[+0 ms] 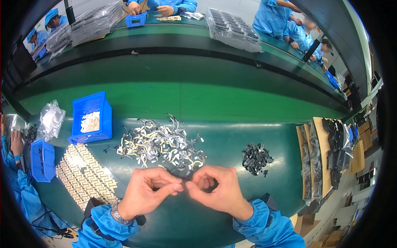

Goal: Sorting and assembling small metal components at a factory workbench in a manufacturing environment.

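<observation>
My left hand and my right hand meet over the near middle of the green table, fingertips almost touching. Thumb and forefinger are pinched together on each. Something small and dark seems to sit between them, too blurred to name. Just beyond my fingers spreads a heap of small wired parts, grey, white and cream. A smaller pile of black block-shaped pieces lies to the right. Left of my left hand is a sheet of cream adhesive pieces in rows.
A blue bin with white pieces stands behind the sheet, a smaller blue bin and a clear plastic bag farther left. Cardboard with bagged dark parts lines the right edge. A co-worker's hand shows at far left; others work across the bench.
</observation>
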Motion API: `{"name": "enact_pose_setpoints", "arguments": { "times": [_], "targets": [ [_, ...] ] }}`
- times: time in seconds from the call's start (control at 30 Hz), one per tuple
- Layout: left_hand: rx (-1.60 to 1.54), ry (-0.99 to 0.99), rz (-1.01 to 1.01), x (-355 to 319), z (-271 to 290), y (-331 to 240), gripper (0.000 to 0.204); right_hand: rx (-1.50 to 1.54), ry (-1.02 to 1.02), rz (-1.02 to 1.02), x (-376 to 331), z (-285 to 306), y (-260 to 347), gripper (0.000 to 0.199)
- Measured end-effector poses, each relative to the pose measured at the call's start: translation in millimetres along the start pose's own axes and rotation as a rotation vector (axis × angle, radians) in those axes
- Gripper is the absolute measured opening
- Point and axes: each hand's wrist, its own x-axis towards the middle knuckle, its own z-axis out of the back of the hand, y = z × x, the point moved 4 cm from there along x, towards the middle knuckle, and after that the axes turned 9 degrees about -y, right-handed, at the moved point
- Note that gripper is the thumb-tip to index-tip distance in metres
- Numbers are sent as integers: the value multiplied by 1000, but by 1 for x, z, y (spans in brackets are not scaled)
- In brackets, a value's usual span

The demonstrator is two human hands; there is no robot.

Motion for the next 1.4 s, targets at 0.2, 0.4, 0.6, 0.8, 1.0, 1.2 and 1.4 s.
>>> {"name": "enact_pose_setpoints", "arguments": {
  "times": [0.2,0.4,0.6,0.8,1.0,1.2,1.4],
  "targets": [
    [-43,4,-2,3,0,-4,7,52,36,-179,0,8,-3,17],
    [-110,-37,8,3,4,-3,7,280,54,-149,-1,-5,-11,14],
    [-83,-14,1,3,1,-4,6,315,127,-102,0,-4,-2,15],
    [-97,16,2,2,-1,-4,8,293,157,-143,-3,-5,-12,18],
    [-119,94,35,2,-1,-3,11,531,227,-314,-8,-7,-15,13],
    [-152,99,90,3,-2,-5,17,627,321,-350,-7,-10,-13,13],
    [-170,93,63,4,-3,-3,14,613,347,-335,-8,-9,-10,13]
  ]
}}
